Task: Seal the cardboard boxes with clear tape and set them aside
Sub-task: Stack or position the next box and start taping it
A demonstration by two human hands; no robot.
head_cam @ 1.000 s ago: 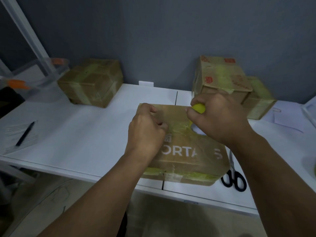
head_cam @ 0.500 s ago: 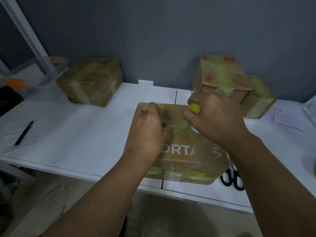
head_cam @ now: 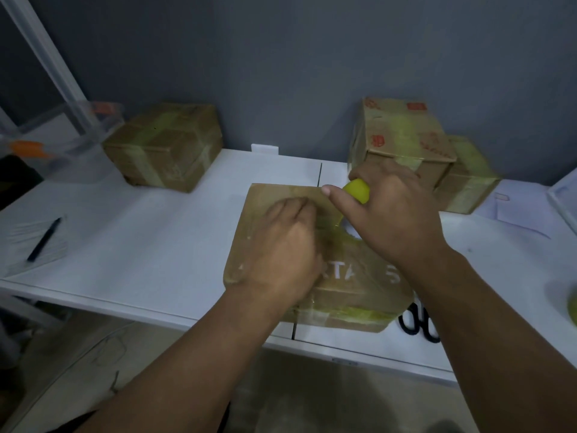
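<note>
Taping the cardboard box (head_cam: 312, 254) on the white tabletop (head_cam: 140, 245).
Left hand (head_cam: 281, 248) presses flat on the lid, grip relaxed; right hand (head_cam: 390, 210) grip curls around the yellow tape roll (head_cam: 357, 189).

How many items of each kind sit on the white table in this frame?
Cardboard boxes: 4 (front, left, right rear, behind it)
Tape roll: 1
Scissors: 1
Pen: 1
Total: 7

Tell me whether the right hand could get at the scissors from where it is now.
Probably yes. The scissors lie on the table just right of the box, under the right forearm, nothing covering the handles. But the right hand grips the tape roll and must free itself first.
</note>
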